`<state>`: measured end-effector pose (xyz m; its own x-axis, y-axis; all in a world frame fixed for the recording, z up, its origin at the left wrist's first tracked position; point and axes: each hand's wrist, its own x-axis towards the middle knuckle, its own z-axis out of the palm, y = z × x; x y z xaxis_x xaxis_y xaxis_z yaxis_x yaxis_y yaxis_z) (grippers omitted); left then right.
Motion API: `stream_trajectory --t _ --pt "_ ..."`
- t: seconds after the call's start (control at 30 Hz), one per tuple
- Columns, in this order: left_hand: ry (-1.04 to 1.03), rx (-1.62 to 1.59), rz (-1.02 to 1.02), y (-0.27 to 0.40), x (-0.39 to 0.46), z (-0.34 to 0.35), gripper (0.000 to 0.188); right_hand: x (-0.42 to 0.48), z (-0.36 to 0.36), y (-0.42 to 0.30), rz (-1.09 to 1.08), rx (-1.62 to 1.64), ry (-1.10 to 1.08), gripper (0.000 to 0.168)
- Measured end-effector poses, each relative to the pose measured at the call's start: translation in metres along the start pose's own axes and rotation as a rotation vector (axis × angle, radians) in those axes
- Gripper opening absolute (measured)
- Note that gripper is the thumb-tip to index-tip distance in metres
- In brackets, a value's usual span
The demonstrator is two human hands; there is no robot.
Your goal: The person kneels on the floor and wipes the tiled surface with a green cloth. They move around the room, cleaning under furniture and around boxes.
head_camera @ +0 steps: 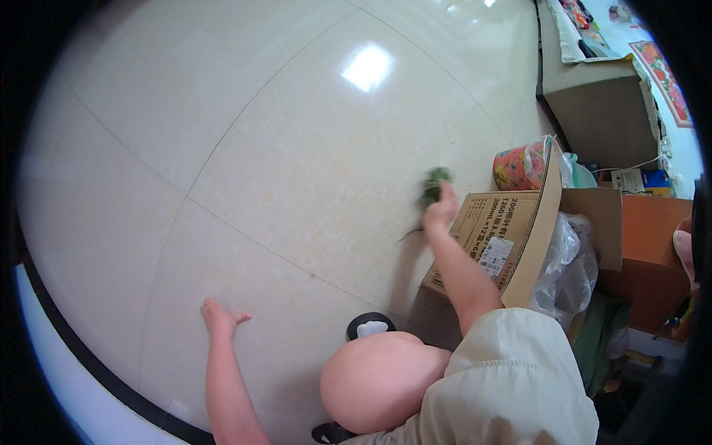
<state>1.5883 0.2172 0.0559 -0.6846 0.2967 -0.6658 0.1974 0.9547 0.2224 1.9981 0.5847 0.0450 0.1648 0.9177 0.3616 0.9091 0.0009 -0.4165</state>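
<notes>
My right hand (442, 211) reaches forward over the floor, beside a cardboard box. A dark green bundle (438, 182) is at its fingers and seems held there. Motion blurs both, so I cannot tell what the bundle is. A thin dark strand (410, 233) shows just left of the wrist. My left hand (219, 316) is well off to the left above the tiles, its thumb spread from the other fingers and nothing visible in it. My bare knee (384, 381) is bent between the two arms.
The tall-sided cardboard box (489, 233) bears printing and a label; clear plastic bags (564, 261) bulge beside its flap. Behind it are a red flowered bin (517, 167) and an orange box (656, 231). A grey cabinet (606, 117) stands at upper right. Glossy floor tiles (311, 156) spread ahead.
</notes>
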Motion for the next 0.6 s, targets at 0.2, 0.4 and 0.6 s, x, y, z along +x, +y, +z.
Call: stream_trajectory --t 0.2,0.4,0.6 --pt "0.112 -0.085 0.017 -0.107 0.049 0.032 0.086 -0.106 0.023 -0.087 0.522 0.581 -0.459 0.034" --pt "-0.088 0.005 0.095 -0.046 -0.049 0.05 0.106 -0.232 -0.032 -0.151 -0.8 0.539 -0.939 0.041" --pt "0.201 0.219 -0.059 -0.189 -0.089 0.107 0.107 -0.102 0.009 -0.065 -0.008 0.517 -0.472 0.032"
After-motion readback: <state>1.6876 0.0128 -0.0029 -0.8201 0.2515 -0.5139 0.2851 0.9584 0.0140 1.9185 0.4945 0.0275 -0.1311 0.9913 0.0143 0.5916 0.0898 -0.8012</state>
